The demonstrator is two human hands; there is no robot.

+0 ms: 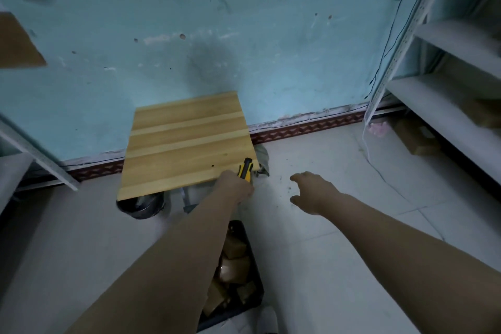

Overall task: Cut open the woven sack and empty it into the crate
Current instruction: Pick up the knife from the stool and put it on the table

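Observation:
My left hand grips a yellow and black utility knife at the front right corner of a small wooden table. To its right, my right hand hovers over the floor with fingers spread and nothing in it. A black crate stands on the floor below my left forearm and holds several brown wrapped blocks. A bit of grey woven fabric, perhaps the sack, shows behind the table's right corner. More pale material lies at the crate's near edge.
The table stands against a teal wall. A dark round container sits under its front left corner. White metal shelving lines the right side, with a cardboard box beneath. Another shelf frame is at the left. Pale floor tiles spread to the right.

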